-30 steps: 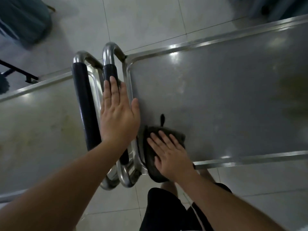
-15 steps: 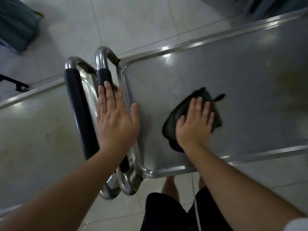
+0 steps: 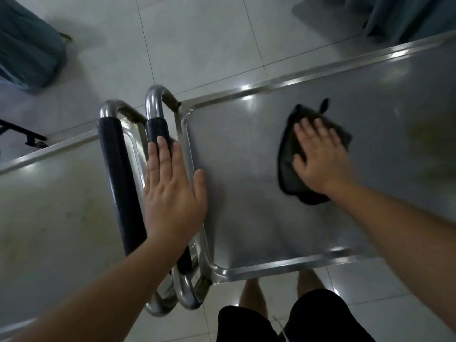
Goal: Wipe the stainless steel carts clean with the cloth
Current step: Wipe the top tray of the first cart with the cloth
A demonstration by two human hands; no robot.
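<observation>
Across the middle of the view, two stainless steel carts stand end to end on a pale tiled floor (image 3: 197,40), their push handles side by side. The right cart (image 3: 246,169) fills the view from centre out toward 3 o'clock; its top is a dull grey tray with a raised, rounded rim that catches bright glints of light along the far edge and the near corner. A faint yellowish smear shows on its surface toward 3 o'clock. The left cart (image 3: 49,206) runs off toward 9 o'clock, its top paler and mottled with light stains.

The dark cloth (image 3: 288,169) lies flat on the right cart's top, at about 2 o'clock from centre, well inside the rim, with a small tab sticking out at its far edge. The right hand (image 3: 320,159) presses down on it with fingers straight and slightly spread, palm flat, not gripping.

The left hand (image 3: 170,191) lies flat and open, fingers together and pointing to 12 o'clock, over the right cart's handle (image 3: 155,129), a steel tube with a black sleeve; its thumb reaches over the tray rim. The left cart's handle (image 3: 118,178), also black-sleeved, runs just beside it toward 9 o'clock.

At 6 o'clock the person's bare legs and black shorts (image 3: 246,324) show below the tray. A blue-grey fabric shape (image 3: 27,43) sits on the floor at 10 o'clock, similar fabric (image 3: 404,16) hangs at 1 o'clock, and a black metal frame (image 3: 22,133) pokes in at 9 o'clock.
</observation>
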